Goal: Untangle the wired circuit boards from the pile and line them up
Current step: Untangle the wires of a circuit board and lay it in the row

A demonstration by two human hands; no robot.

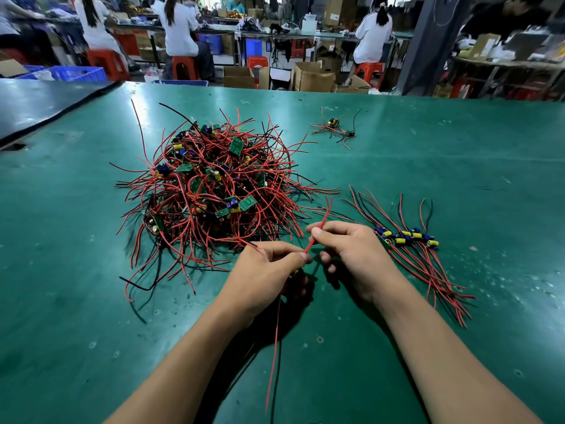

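Note:
A big tangled pile (211, 191) of small green circuit boards with red and black wires lies on the green table (428, 166), left of centre. To the right, several boards (406, 237) lie side by side with their wires fanned toward me. My left hand (263, 273) grips one wired board; the board itself is mostly hidden under the fingers, and its red wire (275, 347) hangs down toward me. My right hand (351, 255) pinches the red wires (321, 228) that rise from that board between thumb and forefinger.
A small separate clump of wired boards (334, 130) lies at the back of the table. A dark mat (36, 102) covers the far left. Beyond the table edge, people sit on red stools among cardboard boxes (315, 76) and blue crates.

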